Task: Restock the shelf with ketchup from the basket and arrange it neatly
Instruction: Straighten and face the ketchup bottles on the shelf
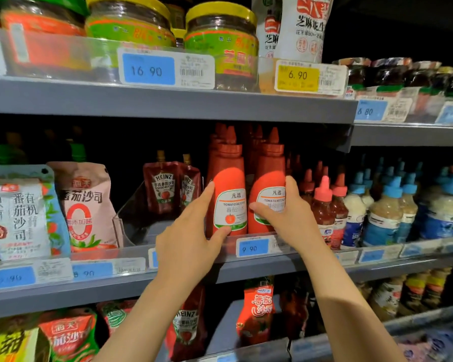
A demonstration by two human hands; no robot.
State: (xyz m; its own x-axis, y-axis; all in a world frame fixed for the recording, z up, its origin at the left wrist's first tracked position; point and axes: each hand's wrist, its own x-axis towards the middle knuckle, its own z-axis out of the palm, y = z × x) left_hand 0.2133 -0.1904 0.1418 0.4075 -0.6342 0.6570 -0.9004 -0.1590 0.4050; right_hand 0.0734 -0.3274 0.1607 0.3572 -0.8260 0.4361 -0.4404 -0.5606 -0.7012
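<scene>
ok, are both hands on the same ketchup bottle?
No. The left hand holds the left ketchup bottle, while the right hand grips the right ketchup bottle beside it.
</scene>
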